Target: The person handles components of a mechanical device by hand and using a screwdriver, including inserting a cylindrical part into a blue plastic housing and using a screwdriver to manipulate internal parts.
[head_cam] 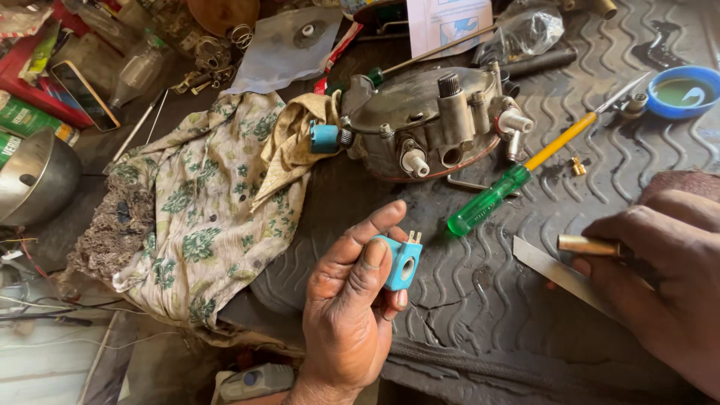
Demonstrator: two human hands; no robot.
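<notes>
Left hand: nearest the lens, rising from the bottom edge, fingers curling round a blue coil — thumb pressing its near face, fingertips backing it.
Coil: sitting upright in that pinch, its round bore facing the camera, two small terminals sticking up at the top.
Right hand: coming in from the right edge, closing on a brass stem; a flat blade is running under the fingers, though how it is being held I cannot tell.
Stem axis: lying almost level, free end pointing left toward the coil — the coil lies left of it, near but apart, and its bore is not lining up with the stem.
Mat: lying under both hands.
Behind: a metal housing is resting beside a green-handled screwdriver and a floral cloth.
</notes>
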